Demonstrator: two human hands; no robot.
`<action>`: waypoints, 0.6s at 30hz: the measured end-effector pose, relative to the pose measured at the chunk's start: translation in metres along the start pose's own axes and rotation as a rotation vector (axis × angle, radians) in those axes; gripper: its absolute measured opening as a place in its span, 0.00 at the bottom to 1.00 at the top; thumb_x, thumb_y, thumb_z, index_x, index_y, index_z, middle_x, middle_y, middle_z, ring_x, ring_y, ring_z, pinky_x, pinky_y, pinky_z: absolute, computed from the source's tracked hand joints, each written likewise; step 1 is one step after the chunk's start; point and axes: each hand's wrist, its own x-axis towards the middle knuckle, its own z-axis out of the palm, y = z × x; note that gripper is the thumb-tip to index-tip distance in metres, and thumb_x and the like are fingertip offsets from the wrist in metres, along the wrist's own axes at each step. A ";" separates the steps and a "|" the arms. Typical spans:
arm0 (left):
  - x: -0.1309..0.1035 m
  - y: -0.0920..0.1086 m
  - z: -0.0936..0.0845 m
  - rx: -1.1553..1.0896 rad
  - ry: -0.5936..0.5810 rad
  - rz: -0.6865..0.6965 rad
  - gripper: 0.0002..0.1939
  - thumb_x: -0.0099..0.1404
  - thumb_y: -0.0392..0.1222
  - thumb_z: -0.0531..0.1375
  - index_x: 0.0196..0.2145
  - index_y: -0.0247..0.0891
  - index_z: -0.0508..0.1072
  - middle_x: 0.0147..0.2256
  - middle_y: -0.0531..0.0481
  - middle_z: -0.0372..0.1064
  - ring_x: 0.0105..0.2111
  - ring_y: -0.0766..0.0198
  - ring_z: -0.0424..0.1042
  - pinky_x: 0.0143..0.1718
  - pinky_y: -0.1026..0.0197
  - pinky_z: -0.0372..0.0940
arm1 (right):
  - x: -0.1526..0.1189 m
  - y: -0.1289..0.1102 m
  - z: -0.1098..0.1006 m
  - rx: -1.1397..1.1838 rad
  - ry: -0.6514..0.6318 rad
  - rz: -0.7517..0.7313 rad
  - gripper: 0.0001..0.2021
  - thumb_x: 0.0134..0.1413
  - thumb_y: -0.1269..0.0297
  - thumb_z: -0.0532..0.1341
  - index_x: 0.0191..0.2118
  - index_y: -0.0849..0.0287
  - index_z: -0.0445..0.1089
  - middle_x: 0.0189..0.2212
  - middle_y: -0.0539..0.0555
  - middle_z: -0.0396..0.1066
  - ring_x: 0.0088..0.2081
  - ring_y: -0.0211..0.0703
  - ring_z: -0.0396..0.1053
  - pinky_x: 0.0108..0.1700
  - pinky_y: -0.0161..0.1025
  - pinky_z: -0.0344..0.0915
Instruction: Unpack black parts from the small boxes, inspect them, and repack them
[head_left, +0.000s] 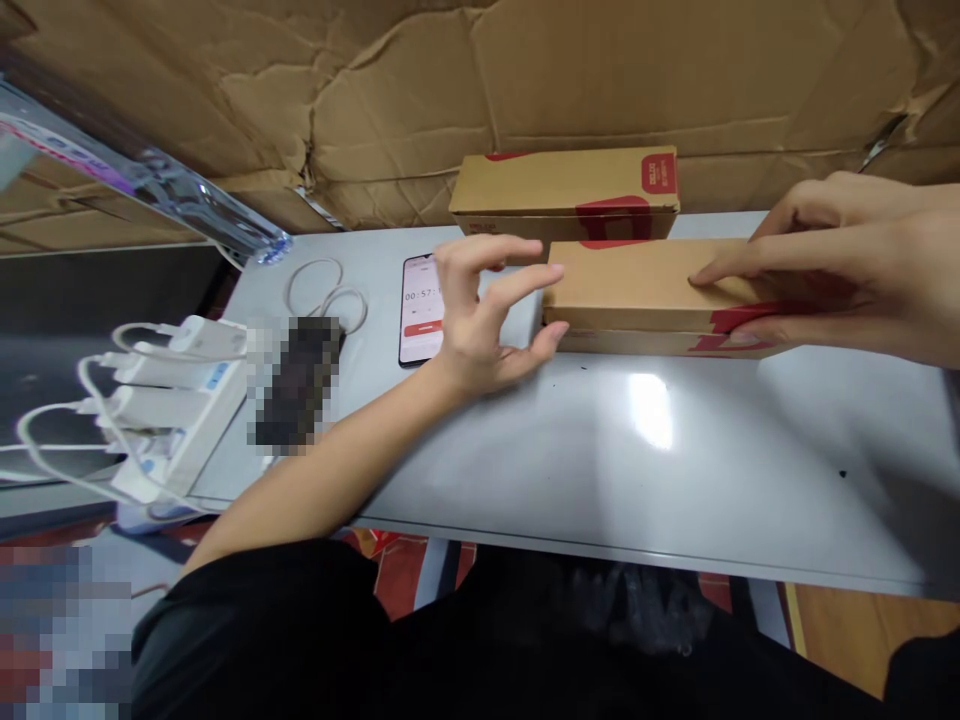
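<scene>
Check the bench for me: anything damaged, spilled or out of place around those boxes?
The cardboard sheet behind the boxes looks damaged: creased, with torn-looking slits low down. Small dark specks mark the otherwise smooth tabletop. I see no clear spill.

We held our left hand (484,335) at centre, forearm (341,465) slanting from eight o'clock, thumb (529,360) and curved fingers (521,284) parted toward three; at three o'clock our right hand (862,255) bent its index finger (726,263) above its thumb (780,331).
</scene>
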 end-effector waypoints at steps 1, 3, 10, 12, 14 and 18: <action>0.005 0.002 -0.001 0.007 -0.039 -0.006 0.25 0.88 0.71 0.62 0.68 0.57 0.82 0.66 0.39 0.82 0.71 0.38 0.79 0.77 0.25 0.77 | 0.000 0.002 0.001 -0.010 -0.018 -0.058 0.47 0.73 0.02 0.47 0.57 0.27 0.92 0.46 0.55 0.81 0.40 0.54 0.78 0.39 0.55 0.70; 0.012 0.006 -0.002 -0.034 -0.043 0.038 0.25 0.91 0.70 0.57 0.69 0.59 0.82 0.65 0.41 0.84 0.68 0.39 0.82 0.75 0.24 0.78 | 0.000 0.008 0.001 -0.026 -0.017 -0.116 0.43 0.78 0.07 0.49 0.58 0.29 0.91 0.46 0.55 0.81 0.41 0.54 0.78 0.39 0.54 0.68; 0.012 0.005 0.007 -0.128 -0.034 0.001 0.22 0.92 0.69 0.59 0.62 0.58 0.87 0.56 0.44 0.87 0.60 0.43 0.88 0.67 0.27 0.85 | 0.001 0.013 0.004 0.017 -0.032 -0.255 0.36 0.87 0.16 0.52 0.55 0.35 0.88 0.47 0.53 0.81 0.45 0.55 0.79 0.44 0.56 0.72; 0.012 0.004 0.010 -0.131 0.020 0.071 0.20 0.94 0.65 0.57 0.61 0.58 0.86 0.55 0.44 0.88 0.59 0.45 0.88 0.63 0.30 0.86 | 0.003 0.010 0.007 0.046 -0.041 -0.278 0.33 0.90 0.21 0.52 0.56 0.35 0.89 0.51 0.54 0.81 0.50 0.57 0.81 0.51 0.57 0.77; 0.014 0.003 0.012 -0.125 0.068 0.183 0.16 0.93 0.61 0.58 0.62 0.58 0.85 0.54 0.46 0.89 0.57 0.48 0.88 0.58 0.33 0.87 | 0.004 0.005 0.012 0.054 -0.038 -0.276 0.34 0.91 0.22 0.53 0.54 0.37 0.89 0.58 0.55 0.81 0.60 0.63 0.83 0.63 0.64 0.79; 0.019 0.000 0.013 -0.125 0.108 0.333 0.12 0.91 0.56 0.62 0.62 0.56 0.84 0.54 0.47 0.89 0.54 0.49 0.88 0.55 0.37 0.86 | 0.010 -0.006 0.024 0.128 -0.051 -0.185 0.37 0.83 0.16 0.58 0.48 0.48 0.80 0.78 0.62 0.74 0.69 0.76 0.81 0.67 0.74 0.80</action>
